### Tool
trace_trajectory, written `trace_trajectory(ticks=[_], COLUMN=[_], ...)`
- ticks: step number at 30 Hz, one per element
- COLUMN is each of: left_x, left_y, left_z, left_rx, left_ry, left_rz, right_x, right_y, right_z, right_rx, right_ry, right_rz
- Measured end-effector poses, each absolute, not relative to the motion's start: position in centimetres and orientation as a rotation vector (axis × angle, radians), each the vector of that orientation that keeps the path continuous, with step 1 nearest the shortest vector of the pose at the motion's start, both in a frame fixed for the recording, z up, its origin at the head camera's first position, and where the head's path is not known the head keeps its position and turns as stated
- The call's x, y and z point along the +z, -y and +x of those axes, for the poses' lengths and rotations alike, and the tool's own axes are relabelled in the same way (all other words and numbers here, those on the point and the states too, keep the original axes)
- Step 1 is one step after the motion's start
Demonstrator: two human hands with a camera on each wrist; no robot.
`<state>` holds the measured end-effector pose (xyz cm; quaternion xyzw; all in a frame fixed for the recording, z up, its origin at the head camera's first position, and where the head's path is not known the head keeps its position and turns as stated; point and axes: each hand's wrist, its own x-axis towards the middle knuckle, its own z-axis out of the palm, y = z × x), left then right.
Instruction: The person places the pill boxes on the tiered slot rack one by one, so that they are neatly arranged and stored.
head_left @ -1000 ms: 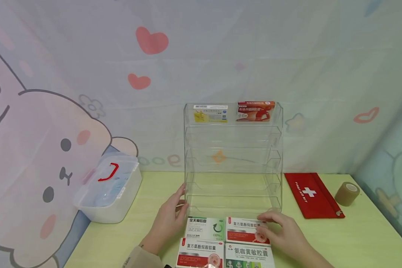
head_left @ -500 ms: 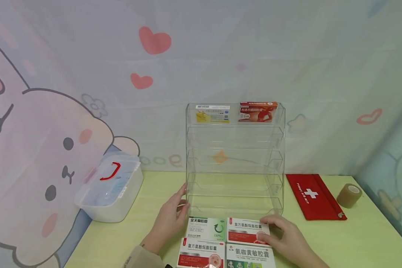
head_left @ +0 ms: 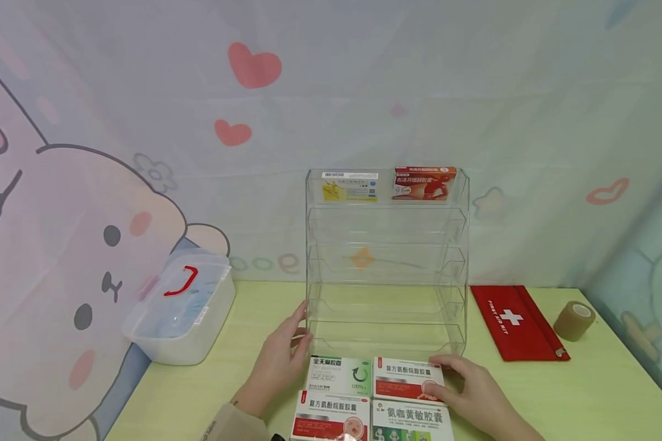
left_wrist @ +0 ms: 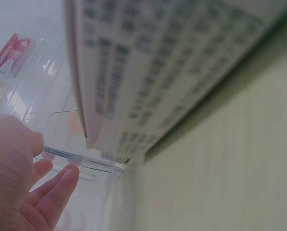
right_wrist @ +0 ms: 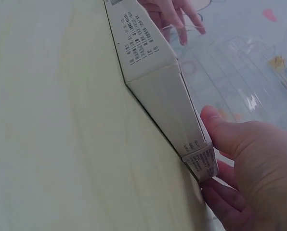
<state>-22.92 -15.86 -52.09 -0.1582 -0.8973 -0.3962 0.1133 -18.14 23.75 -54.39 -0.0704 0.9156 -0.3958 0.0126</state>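
Note:
My left hand (head_left: pixel 276 364) grips the lower left side of a clear tiered rack (head_left: pixel 386 331); in the left wrist view that hand (left_wrist: pixel 18 178) has the rack's edge (left_wrist: pixel 81 159) between thumb and fingers. With thumb and fingers, my right hand (head_left: pixel 474 392) holds the right end of a red-and-white medicine box (head_left: pixel 399 372). Close up in the right wrist view, the right hand (right_wrist: pixel 259 163) pinches a box end (right_wrist: pixel 201 161). Left of that box lies a green-and-white box (head_left: pixel 336 376); nearer me are another red-and-white box (head_left: pixel 328 416) and a white-and-green box (head_left: pixel 410 419).
The rack's top tier holds a yellow-and-white box (head_left: pixel 350 187) and a red box (head_left: pixel 423 185). A white case (head_left: pixel 187 343) with a red handle stands left. To the right are a red first aid pouch (head_left: pixel 521 324) and a tan roll (head_left: pixel 574 321).
The head view has shifted slightly. My right hand's fingers sit a little farther right along the box; my left hand keeps its place on the rack.

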Motion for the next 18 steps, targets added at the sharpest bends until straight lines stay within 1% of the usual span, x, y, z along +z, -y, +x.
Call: trace_trajectory(ticks=[9,16,18], left_x=[-52.06,-52.15,-52.17], left_y=[15.94,15.97,16.01], left_z=[-22.93,-23.01,-22.99], left_rx=[-1.178,-1.177,-1.174], left_ry=[2.63,2.626,2.626], left_rz=[-0.469,-0.476,-0.475], right_x=[-54.29,-53.89,-53.71], right_y=[-23.6,-23.6,-23.6], right_z=[-18.04,-17.97,-17.98], right_rx=[-1.351,-1.472,-1.499], right_ry=[-2.846,-2.796,-2.795], right_rz=[-0.203,-0.141,-0.169])
